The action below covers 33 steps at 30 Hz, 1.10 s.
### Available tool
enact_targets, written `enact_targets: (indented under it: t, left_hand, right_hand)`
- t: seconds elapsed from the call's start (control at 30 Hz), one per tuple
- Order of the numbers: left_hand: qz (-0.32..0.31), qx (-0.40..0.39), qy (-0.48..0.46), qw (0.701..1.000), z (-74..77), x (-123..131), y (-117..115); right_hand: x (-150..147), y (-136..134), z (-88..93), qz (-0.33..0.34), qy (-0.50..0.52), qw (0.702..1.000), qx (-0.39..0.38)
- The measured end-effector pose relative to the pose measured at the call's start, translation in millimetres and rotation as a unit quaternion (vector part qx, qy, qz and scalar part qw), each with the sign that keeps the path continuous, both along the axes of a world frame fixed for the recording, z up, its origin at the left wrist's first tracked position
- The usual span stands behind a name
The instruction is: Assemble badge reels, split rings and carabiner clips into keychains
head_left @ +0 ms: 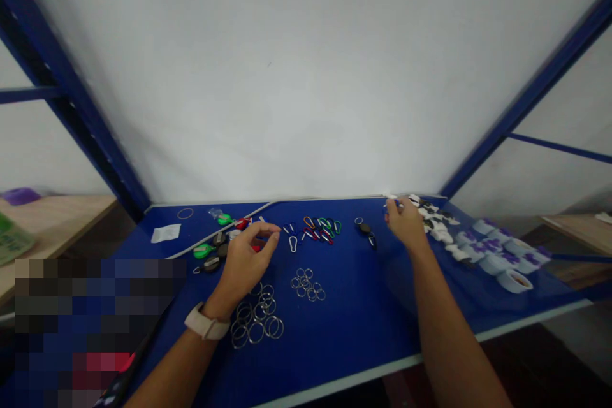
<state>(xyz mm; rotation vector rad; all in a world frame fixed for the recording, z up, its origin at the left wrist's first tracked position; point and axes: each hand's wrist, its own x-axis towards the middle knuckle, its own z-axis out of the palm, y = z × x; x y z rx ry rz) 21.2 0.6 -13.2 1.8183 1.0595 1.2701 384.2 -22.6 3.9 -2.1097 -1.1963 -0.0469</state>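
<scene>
The left hand (249, 258) hovers palm inward, fingers curled, thumb and index tips close with a slight gap and nothing seen between them. The right hand (406, 224) reaches farther forward, fingers bent around a small blue-and-white item (386, 208); too blurred to tell whether they pinch it or only touch it.

Reels (203, 251), green, red and black, lie just left of and partly behind the left hand. Just off its fingertips, between the hands, are coloured carabiners (293, 243). A black reel with a ring and clip (365, 229) lies alone, nearer the right hand. Small rings (313, 295) sit to the left hand's right; large rings (256, 333) lie below it, beside the wristband (208, 324).

Black and white pieces (438, 231) lie right of the right hand, white-and-purple pieces (514, 281) farther right. Well left of the left hand is a white sachet (166, 233). All rest on a blue table (354, 331).
</scene>
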Motion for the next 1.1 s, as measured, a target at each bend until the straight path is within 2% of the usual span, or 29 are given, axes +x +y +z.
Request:
enact_targets:
  t: [0.03, 0.07, 0.2, 0.37, 0.63, 0.73, 0.83, 0.9, 1.0, 1.1]
  left_hand:
    - [0.006, -0.008, -0.007, 1.000, 0.6, -0.1, 0.2]
    - [0.013, -0.015, -0.016, 1.000, 1.6, -0.2, 0.1]
    - [0.049, -0.012, -0.060, 0.997, 7.3, -3.9, 0.4]
    - [0.089, -0.021, -0.126, 0.988, 11.7, -12.4, 3.9]
    - [0.123, -0.050, -0.214, 0.968, 6.4, -18.2, 12.0]
    - [0.151, -0.046, -0.215, 0.964, 3.9, -18.6, 14.0]
    - [0.184, -0.035, -0.205, 0.961, 2.2, -19.6, 15.8]
    - [0.206, -0.027, -0.197, 0.958, 1.6, -20.9, 17.2]
    - [0.234, -0.025, -0.197, 0.952, 1.5, -24.2, 19.7]
    - [0.251, -0.031, -0.209, 0.945, 1.0, -28.5, 23.1]
  right_hand:
    - [6.7, -2.4, -6.1, -0.020, -0.046, 0.995, -0.087]
    - [10.0, -4.6, -12.0, -0.026, -0.058, 0.991, -0.117]
    - [3.8, -10.8, -27.9, -0.039, -0.066, 0.981, -0.179]
    - [-6.6, -11.3, -29.9, -0.036, -0.086, 0.967, -0.238]
    - [-11.5, -10.9, -25.8, -0.005, -0.091, 0.963, -0.255]
    - [-16.2, -11.1, -15.3, -0.010, -0.122, 0.961, -0.249]
    - [-28.5, -7.5, 2.0, -0.020, -0.179, 0.962, -0.206]
    - [-44.6, -2.0, 14.1, 0.021, -0.200, 0.969, -0.140]
    - [-83.8, 8.4, 25.2, 0.164, -0.180, 0.970, -0.022]
    - [-135.4, 15.4, 22.2, 0.326, -0.139, 0.934, 0.041]
